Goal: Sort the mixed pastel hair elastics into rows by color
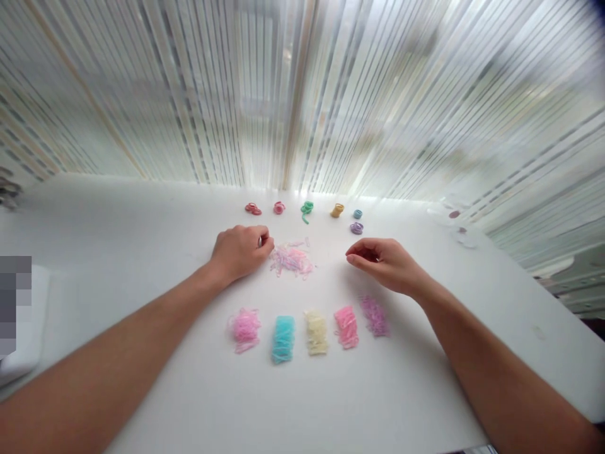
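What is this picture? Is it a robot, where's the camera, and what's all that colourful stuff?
No robot here, just a person's two bare hands. The camera is on their head, looking forward and down, so you see roughly what they see.

Nearest us on the white table is a row: a pale pink bundle, blue bundle, cream bundle, bright pink bundle and purple bundle. Farther back are little coils: red coil, pink coil, green coil, yellow coil and blue coil, with a purple coil in front of the blue one.

Between the hands lies a loose, pale pile of thin bits. The left hand is at its left edge; the right hand is apart from it. I can't see anything clearly held, but something tiny could be hidden.
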Tool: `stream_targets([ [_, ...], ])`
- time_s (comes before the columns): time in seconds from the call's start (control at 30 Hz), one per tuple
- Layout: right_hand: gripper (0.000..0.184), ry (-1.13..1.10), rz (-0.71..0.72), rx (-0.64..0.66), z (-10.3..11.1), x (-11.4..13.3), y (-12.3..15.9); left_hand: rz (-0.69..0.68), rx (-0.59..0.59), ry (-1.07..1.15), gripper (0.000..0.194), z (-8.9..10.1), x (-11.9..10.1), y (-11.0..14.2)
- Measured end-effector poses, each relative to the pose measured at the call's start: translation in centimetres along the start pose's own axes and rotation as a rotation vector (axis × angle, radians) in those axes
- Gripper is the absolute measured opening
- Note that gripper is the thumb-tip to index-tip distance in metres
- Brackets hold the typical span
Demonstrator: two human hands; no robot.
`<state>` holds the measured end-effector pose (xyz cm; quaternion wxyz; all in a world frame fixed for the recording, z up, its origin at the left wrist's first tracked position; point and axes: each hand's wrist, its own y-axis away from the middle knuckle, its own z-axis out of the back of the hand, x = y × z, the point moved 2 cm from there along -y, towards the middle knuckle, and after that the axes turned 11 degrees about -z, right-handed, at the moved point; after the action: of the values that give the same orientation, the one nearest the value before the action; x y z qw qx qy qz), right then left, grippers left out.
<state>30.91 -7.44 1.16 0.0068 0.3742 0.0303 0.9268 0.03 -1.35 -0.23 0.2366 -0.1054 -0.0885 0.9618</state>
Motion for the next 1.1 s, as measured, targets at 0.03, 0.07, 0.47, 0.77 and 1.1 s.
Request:
stream_targets([
  [0.03, 0.028, -0.028, -0.036, 0.009, 0.0, -0.4, -0.6, -0.002, 0.0, 0.003, 0.036, 0.0, 0.0, 0.0],
  [0.07, 0.03, -0.053, -0.068, 0.024, 0.1, -0.7, -1.2, -0.002, 0.0, 0.004, 0.035, 0.1, 0.0, 0.0],
  [0.47, 0.025, -0.196, 0.147, 0.015, -3.1, 2.3, -6.6, -0.002, 0.016, -0.002, 0.036, 0.2, 0.1, 0.1],
  [0.77, 0.02, -0.146, 0.272, 0.077, -4.9, 1.5, -5.6, 0.024, 0.017, -0.003, 0.033, 0.2, 0.0, 0.1],
  [1.1, 0.02, -0.101, 0.321, 0.104, -4.7, 2.2, -5.5, 0.041, 0.03, -0.007, 0.033, 0.6, -0.5, 0.1],
])
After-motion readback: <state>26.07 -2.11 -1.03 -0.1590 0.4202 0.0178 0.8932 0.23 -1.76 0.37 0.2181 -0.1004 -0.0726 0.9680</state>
